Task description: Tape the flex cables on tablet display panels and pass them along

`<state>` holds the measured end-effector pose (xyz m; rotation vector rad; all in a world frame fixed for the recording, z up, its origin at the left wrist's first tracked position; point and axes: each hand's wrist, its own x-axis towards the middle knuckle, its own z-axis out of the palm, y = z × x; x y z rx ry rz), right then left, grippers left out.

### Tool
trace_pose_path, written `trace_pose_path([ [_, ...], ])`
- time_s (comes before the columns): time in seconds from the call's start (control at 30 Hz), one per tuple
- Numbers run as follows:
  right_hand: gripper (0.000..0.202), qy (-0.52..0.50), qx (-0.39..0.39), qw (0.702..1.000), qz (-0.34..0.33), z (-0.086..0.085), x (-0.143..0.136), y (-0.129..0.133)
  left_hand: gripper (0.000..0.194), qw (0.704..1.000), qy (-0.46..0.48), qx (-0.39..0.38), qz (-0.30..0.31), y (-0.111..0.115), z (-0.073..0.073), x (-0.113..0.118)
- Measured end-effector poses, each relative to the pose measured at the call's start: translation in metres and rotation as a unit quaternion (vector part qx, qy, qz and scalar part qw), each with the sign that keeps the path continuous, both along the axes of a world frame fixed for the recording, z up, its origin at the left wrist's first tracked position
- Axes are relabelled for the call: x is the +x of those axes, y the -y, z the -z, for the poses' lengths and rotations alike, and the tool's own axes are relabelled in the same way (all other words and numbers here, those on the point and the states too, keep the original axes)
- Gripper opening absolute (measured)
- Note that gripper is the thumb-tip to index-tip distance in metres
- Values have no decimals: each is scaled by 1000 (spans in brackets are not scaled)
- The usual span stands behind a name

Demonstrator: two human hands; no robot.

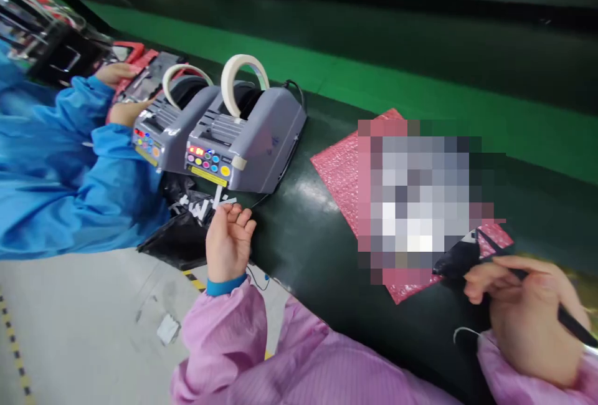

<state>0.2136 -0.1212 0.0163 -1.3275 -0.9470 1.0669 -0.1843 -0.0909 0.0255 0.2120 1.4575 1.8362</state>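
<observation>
My left hand is at the front of the nearer grey tape dispenser. Its thumb and forefinger are closed on a short white strip of tape that comes out of the dispenser's slot. On the right, my right hand is wrapped round a slim black tool, its far end hard to make out near a dark part. Under that lies a pink bubble-wrap sheet. Most of what rests on the sheet, a greyish object, is hidden by pixelation.
A second tape dispenser stands to the left. Beyond it, a co-worker in a blue sleeve handles a dark part on pink wrap. A black bag with white tape scraps hangs at the edge of the dark green table.
</observation>
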Motion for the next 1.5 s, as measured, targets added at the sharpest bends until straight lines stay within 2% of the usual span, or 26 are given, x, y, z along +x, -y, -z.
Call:
trace_pose_path([
  [0.1, 20, -10, -13, 999, 49, 0, -4, 1, 27, 999, -13, 31, -8, 0, 2, 7],
  [0.17, 22, 2, -8, 998, 56, 0, -6, 2, 27, 999, -17, 46, -14, -1, 4, 10],
  [0.27, 24, 24, 8, 999, 42, 0, -7, 4, 25, 999, 10, 35, 19, -4, 7, 10],
  [0.37, 25, 25, 17, 999, 22, 0, -5, 4, 30, 997, 38, 19, 62, -9, 8, 4],
  [0.57, 28, 21, 13, 1000, 7, 1, -2, 3, 26, 996, -13, 83, 34, -22, -4, -7],
  [0.63, 27, 19, 17, 1000, 8, 4, -2, 4, 31, 991, -40, 126, 37, -20, -7, 6],
  [0.7, 24, 10, 26, 1000, 5, 5, -3, 4, 33, 984, -63, 157, 59, -12, -7, 31],
  [0.77, 21, 3, 31, 1000, 2, 2, -6, 5, 29, 978, -71, 153, 119, 0, -5, 66],
  [0.8, 19, 1, 29, 1000, 0, -1, -8, 6, 22, 971, -76, 140, 178, 7, -5, 84],
  [0.83, 14, -3, 23, 1000, -7, -5, -10, 6, 16, 934, -94, 124, 323, 14, -5, 102],
  [0.87, 9, -12, 12, 1000, -22, -9, -13, 7, 16, 871, -105, 129, 462, 19, -5, 119],
  [0.9, 9, -27, -3, 999, -44, -13, -15, 7, 20, 812, -113, 133, 557, 22, -7, 133],
  [0.93, 17, -49, -19, 996, -71, -17, -17, 8, 25, 758, -124, 135, 626, 24, -8, 144],
  [0.97, 26, -76, -37, 992, -97, -20, -19, 8, 31, 719, -136, 140, 667, 24, -10, 153],
  [1.0, 32, -102, -55, 986, -117, -22, -20, 8, 36, 695, -153, 143, 688, 23, -11, 159],
  [1.07, 37, -136, -84, 979, -125, -23, -21, 8, 43, 672, -203, 154, 696, 18, -11, 166],
  [1.13, 40, -145, -94, 980, -99, -24, -21, 4, 50, 649, -284, 178, 683, 14, -9, 170],
  [1.23, 44, -143, -68, 987, -41, -28, -18, -8, 54, 600, -487, 187, 607, 12, -6, 177],
  [1.33, 45, -119, -18, 993, 7, -39, -12, -24, 50, 549, -660, 101, 504, 11, -5, 188],
  [1.43, 45, -44, 40, 997, 57, -51, -7, -39, 51, 508, -729, 7, 459, 7, -4, 198],
  [1.5, 43, 17, 49, 998, 48, -56, -6, -47, 57, 481, -750, -28, 454, 4, -2, 201],
])
